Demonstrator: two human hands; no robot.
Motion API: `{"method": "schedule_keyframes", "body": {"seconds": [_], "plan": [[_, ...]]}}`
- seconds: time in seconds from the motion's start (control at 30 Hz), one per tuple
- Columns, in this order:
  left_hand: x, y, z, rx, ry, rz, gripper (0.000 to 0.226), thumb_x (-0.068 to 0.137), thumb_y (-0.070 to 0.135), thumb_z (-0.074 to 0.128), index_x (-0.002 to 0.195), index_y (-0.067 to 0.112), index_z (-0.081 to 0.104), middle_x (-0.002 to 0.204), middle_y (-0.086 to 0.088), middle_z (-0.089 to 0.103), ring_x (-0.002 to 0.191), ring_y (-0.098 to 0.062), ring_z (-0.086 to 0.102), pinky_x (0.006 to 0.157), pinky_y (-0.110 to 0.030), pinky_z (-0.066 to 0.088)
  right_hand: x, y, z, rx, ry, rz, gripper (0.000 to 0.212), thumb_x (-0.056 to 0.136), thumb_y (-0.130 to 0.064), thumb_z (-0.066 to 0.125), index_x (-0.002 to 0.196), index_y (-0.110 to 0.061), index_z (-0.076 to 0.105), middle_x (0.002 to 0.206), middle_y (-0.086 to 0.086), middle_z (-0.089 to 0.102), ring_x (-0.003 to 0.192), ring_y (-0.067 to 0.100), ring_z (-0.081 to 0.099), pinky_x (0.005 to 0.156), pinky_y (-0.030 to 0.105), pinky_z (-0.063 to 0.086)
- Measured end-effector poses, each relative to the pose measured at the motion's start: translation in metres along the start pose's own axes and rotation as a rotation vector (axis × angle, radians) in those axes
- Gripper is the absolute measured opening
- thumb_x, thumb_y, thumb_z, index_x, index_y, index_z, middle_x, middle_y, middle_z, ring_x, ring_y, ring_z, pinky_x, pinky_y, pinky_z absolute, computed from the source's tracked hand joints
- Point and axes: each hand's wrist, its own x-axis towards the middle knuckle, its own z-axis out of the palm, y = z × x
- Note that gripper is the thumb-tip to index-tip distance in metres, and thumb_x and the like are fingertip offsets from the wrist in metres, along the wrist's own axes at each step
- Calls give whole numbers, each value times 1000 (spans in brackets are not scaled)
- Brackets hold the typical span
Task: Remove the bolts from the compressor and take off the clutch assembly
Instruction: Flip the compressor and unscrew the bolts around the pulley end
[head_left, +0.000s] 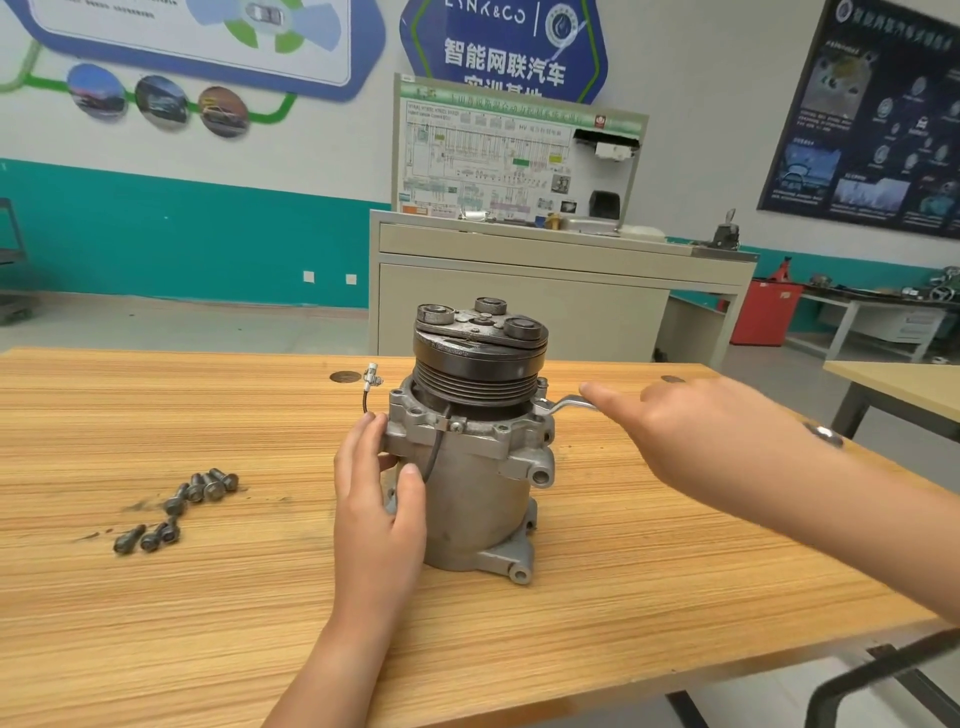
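The compressor (478, 499) stands upright near the middle of a wooden table (208, 623), resting on its lower mounting lugs. The clutch assembly (480, 338) sits on top of it: a black grooved pulley capped by a plate with three round pads. The left hand (374, 509) grips the compressor's left side, with the fingers curled around the edge of the upper flange and the thumb pressed against the grey body. The right hand (685, 431) reaches in from the right, somewhat blurred, its forefinger lying straight over the handle of a silver wrench (563, 404) that sticks out from the flange on the right. The thumb is hidden, so I cannot tell whether this hand is clamped on the wrench or only touching it. A thin black wire ending in a small plug (371, 379) rises beside the flange on the left. A loose group of dark bolts (213, 486) lies on the table well to the left of the compressor. Behind the table stands a beige cabinet (519, 306) carrying a wiring-diagram board.
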Motion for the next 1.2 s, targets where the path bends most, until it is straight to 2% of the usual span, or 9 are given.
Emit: {"method": "schedule_keyframes", "body": {"seconds": [0.17,0.37,0.47,0.53,0.63,0.87,0.97,1.07,1.2], "plan": [[-1,0,-1,-2,-5,-7,45,95,10,44,139,20,41,145,10,33,133,-2,30,110,-43,34,-8,-8,8,39,122,4,53,96,-27,29,147,-21,20,61,-3,32,51,20,37,40,25,17],[0,0,-1,1,-10,-12,46,95,11,44,139,23,39,141,18,30,132,4,27,111,-42,33,21,18,34,-17,170,-74,46,97,-17,29,142,-24,26,95,-2,57,77,21,58,50,25,36],[0,0,-1,0,-9,-9,46,95,11,44,138,26,40,141,16,31,134,-5,30,109,-44,34,45,18,52,93,427,-89,33,76,11,62,105,-4,64,77,8,68,57,26,61,42,28,47],[0,1,-1,3,-11,-7,45,94,11,44,134,31,39,141,16,32,134,-10,33,109,-45,34,62,7,59,244,654,-107,25,62,19,71,79,0,69,65,8,67,50,24,61,37,28,47],[-1,2,-3,7,-17,9,44,95,11,43,132,36,37,140,20,31,133,-2,30,111,-40,32,79,-6,62,321,763,-162,23,62,17,73,77,0,71,70,8,70,58,24,66,47,26,51],[0,-2,-1,-3,-14,14,45,95,11,44,136,30,39,138,24,31,133,-1,31,110,-41,33,25,2,48,821,733,266,36,94,-5,48,130,-5,51,76,8,59,66,27,54,56,41,47],[0,-4,-1,0,-11,10,45,95,9,45,137,27,40,139,19,31,133,-7,33,109,-44,33,-8,0,29,633,605,263,40,95,-14,45,135,-19,48,76,7,57,64,33,54,54,41,46],[0,-2,-1,-5,-14,9,45,95,10,45,135,31,39,136,24,30,132,-11,35,108,-45,34,-21,-6,22,425,313,257,45,98,-26,34,141,-37,29,100,-1,62,85,29,59,60,33,43],[0,-2,-1,-2,-20,7,46,95,10,45,137,27,39,139,20,31,133,-5,31,110,-44,33,-22,-22,17,344,150,258,49,100,-25,28,144,-40,13,105,-5,57,89,24,56,59,30,31]]}}
